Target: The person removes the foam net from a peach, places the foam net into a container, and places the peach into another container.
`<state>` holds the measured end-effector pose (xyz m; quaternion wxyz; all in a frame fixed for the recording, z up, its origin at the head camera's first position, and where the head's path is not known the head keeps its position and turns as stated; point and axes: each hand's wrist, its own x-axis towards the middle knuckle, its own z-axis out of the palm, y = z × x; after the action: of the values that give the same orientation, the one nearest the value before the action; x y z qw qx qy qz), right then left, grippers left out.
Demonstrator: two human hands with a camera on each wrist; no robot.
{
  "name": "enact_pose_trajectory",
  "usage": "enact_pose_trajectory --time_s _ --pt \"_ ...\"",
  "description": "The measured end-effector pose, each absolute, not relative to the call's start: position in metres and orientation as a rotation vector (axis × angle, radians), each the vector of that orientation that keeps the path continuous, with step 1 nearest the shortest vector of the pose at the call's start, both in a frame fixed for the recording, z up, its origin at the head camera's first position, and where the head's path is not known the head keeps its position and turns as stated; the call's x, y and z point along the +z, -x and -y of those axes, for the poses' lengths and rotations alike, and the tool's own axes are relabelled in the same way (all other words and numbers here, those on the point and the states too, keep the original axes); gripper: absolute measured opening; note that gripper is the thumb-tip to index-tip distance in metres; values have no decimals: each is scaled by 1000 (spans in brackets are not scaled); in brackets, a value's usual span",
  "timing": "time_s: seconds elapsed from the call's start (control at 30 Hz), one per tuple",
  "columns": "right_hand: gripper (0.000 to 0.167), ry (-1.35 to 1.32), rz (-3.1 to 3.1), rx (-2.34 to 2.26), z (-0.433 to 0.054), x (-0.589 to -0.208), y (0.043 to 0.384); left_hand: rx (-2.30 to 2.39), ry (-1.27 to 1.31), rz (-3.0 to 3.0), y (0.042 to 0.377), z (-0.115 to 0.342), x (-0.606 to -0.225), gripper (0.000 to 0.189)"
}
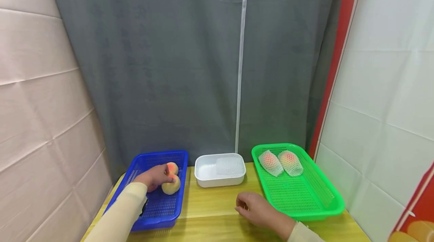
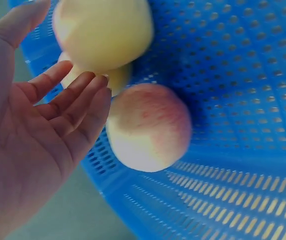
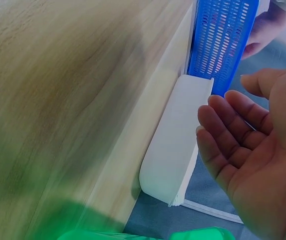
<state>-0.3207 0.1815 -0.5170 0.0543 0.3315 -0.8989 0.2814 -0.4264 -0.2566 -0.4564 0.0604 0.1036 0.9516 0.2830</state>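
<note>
My left hand (image 1: 156, 176) reaches into a blue basket (image 1: 159, 212), its thumb and fingers loosely bent around the near side of a pale yellow peach (image 1: 170, 186). A second peach (image 1: 172, 167) lies just behind it. The left wrist view shows a redder peach (image 2: 149, 127) right by the fingertips of that hand, mostly hidden under it from above. My right hand (image 1: 255, 210) hovers over the table in front, fingers loosely curled with nothing in them. Close to it stands a green basket (image 1: 291, 196) with two peaches in white foam nets (image 1: 290, 163).
Between the baskets stands a white plastic tray (image 1: 203, 185) with white foam nets (image 1: 230, 166) in its right part. Everything sits on a wooden table (image 1: 207, 212). A grey curtain (image 1: 176, 65) hangs behind, with pale walls to both sides.
</note>
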Motion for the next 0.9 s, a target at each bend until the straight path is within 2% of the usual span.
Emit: enact_pose_trajectory --time_s 0.13,0.23,0.47,0.7,0.9 --pt "17 -1012 2737 860 -182 -517 320 733 -371 -2973 423 256 -442 39" --pt "17 -1022 2719 873 -183 -518 318 734 -457 -3064 414 247 -429 27" --pt "17 -1022 2695 885 -184 -518 319 931 -652 -3159 371 190 -416 16" --pt "16 -1017 2696 902 -182 -512 321 1090 -954 -3071 328 129 -435 17" --pt "18 -1020 2680 890 -181 -511 319 1340 -992 -2853 307 94 -468 20"
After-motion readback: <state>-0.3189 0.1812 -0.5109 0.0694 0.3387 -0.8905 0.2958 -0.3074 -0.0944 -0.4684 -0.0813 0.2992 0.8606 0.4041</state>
